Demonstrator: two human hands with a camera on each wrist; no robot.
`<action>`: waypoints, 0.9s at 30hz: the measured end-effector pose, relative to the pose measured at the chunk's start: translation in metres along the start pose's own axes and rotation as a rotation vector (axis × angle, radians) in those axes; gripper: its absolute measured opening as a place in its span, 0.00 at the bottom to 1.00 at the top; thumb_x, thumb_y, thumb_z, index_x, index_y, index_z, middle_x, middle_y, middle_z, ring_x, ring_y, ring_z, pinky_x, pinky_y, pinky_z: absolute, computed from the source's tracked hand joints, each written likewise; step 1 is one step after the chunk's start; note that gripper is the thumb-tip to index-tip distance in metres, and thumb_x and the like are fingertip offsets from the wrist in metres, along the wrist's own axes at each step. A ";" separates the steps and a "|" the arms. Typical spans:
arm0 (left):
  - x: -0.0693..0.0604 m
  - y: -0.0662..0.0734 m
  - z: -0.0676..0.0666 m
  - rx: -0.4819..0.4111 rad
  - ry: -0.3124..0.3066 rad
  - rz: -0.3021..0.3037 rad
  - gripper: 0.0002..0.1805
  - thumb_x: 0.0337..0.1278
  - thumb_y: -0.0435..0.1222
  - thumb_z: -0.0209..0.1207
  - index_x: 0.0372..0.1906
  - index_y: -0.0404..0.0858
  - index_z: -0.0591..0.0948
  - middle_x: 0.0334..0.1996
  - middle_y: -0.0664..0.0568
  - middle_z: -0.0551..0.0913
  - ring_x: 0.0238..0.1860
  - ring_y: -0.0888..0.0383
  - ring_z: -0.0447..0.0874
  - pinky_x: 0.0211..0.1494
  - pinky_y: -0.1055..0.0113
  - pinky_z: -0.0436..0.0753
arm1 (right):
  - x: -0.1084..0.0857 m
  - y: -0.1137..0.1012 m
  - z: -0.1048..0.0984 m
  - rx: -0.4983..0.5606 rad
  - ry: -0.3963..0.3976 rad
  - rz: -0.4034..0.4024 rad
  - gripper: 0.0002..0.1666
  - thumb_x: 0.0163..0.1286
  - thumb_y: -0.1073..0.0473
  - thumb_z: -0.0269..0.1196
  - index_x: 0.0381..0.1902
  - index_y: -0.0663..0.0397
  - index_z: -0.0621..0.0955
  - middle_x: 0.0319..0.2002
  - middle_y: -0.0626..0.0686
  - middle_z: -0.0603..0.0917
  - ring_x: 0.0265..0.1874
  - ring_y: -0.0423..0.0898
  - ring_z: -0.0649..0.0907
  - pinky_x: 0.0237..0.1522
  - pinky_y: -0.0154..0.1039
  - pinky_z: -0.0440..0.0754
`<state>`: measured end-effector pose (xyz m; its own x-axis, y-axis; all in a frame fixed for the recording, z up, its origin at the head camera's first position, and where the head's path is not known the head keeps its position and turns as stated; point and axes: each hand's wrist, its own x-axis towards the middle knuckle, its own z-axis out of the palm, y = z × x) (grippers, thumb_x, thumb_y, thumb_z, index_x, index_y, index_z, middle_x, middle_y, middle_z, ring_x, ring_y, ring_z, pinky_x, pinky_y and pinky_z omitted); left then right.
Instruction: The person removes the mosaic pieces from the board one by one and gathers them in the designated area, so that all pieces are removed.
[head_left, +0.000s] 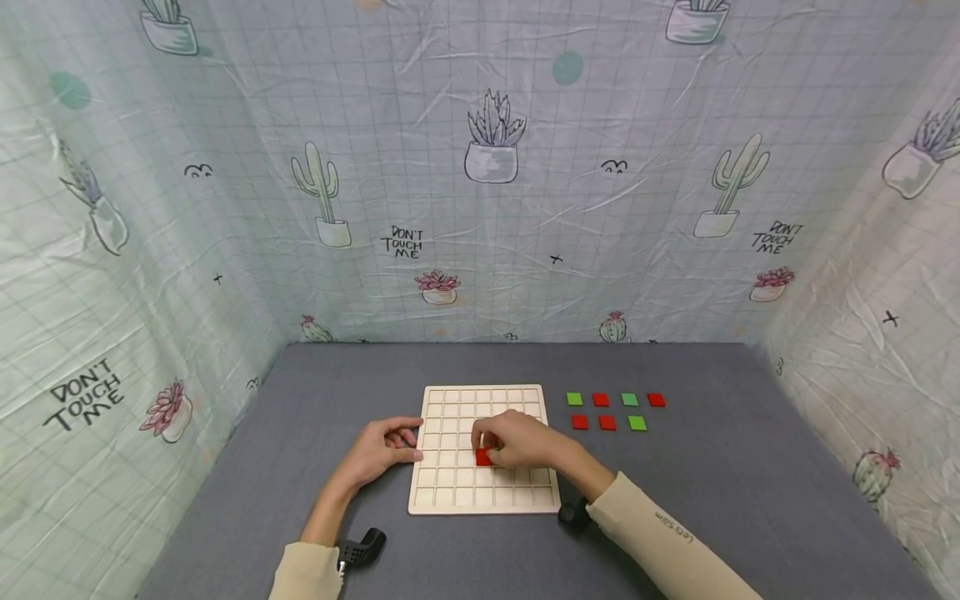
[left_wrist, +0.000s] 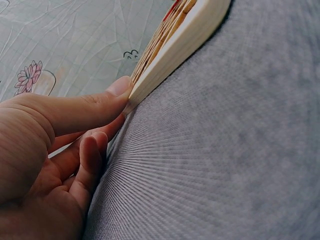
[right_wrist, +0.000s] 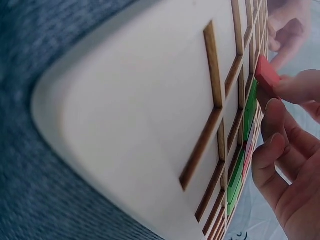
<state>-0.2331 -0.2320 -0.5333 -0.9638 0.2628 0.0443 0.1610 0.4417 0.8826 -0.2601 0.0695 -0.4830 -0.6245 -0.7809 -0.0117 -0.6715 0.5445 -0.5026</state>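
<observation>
A light wooden grid board [head_left: 446,497] lies flat on the table. Along its left edge my left hand [head_left: 378,450] rests, with thumb and index fingertips spread apart against the side. The left wrist view shows the thumb [left_wrist: 82,111] pressing the board's rim. Over the middle of the grid, my right hand [head_left: 521,439] pinches a red square tile [head_left: 482,457] between thumb and fingers. Seen from the right wrist, that tile is tilted above the grid, close to a green tile [right_wrist: 250,112] lying in it. Another green tile [right_wrist: 235,182] sits further along; in the head view the hand hides both.
Several loose red and green tiles lie in two rows right of the board, among them a red tile [head_left: 580,422] and a green tile [head_left: 629,399]. A grey cloth [head_left: 337,375] covers the table. Printed curtains [head_left: 495,200] enclose its back and sides.
</observation>
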 end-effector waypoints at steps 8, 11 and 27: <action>0.000 -0.001 -0.001 -0.001 0.000 0.001 0.31 0.52 0.33 0.76 0.63 0.31 0.81 0.37 0.44 0.84 0.29 0.62 0.77 0.35 0.70 0.78 | -0.001 0.001 0.000 0.029 0.012 -0.016 0.16 0.66 0.70 0.59 0.42 0.42 0.84 0.29 0.38 0.82 0.27 0.34 0.75 0.35 0.31 0.76; -0.001 -0.001 0.000 0.000 -0.001 -0.002 0.31 0.52 0.33 0.76 0.63 0.31 0.82 0.37 0.45 0.84 0.29 0.62 0.77 0.35 0.70 0.78 | -0.003 0.002 -0.003 0.028 0.030 -0.022 0.16 0.66 0.70 0.59 0.43 0.44 0.85 0.30 0.40 0.82 0.27 0.35 0.75 0.36 0.32 0.75; -0.001 -0.003 -0.001 0.006 -0.005 -0.012 0.31 0.52 0.33 0.76 0.63 0.32 0.81 0.38 0.43 0.84 0.29 0.62 0.76 0.36 0.70 0.77 | -0.031 0.029 -0.031 0.044 0.084 0.022 0.14 0.69 0.70 0.59 0.46 0.49 0.85 0.42 0.52 0.89 0.25 0.36 0.77 0.34 0.34 0.77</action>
<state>-0.2330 -0.2339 -0.5355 -0.9646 0.2618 0.0314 0.1507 0.4499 0.8803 -0.2726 0.1185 -0.4698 -0.6716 -0.7394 0.0482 -0.6400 0.5462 -0.5404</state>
